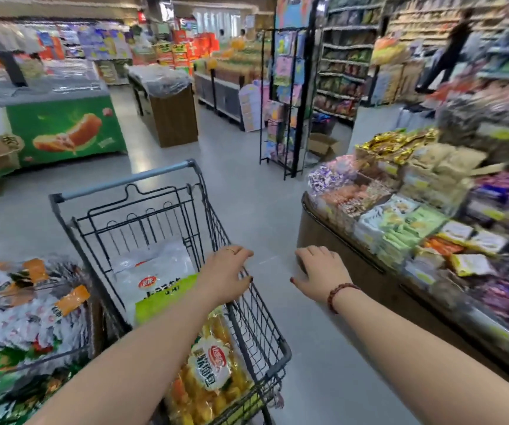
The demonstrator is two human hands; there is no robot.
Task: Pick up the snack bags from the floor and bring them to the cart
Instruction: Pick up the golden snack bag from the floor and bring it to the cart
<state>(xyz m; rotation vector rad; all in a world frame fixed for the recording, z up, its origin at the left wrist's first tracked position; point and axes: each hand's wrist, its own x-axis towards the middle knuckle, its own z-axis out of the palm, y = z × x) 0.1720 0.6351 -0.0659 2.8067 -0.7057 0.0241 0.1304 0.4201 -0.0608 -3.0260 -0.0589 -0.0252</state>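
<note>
the left hand [227, 276] lay on the right rim of the cart [283, 352], fingers curled over the wire. the right hand [323, 273] hovered palm down with fingers loosely spread, holding nothing. a white-and-green snack bag [155, 283] and a yellow snack bag [213, 372] lay in the cart. bare floor [277, 222] ran between the cart and the heaped counter [354, 265].
</note>
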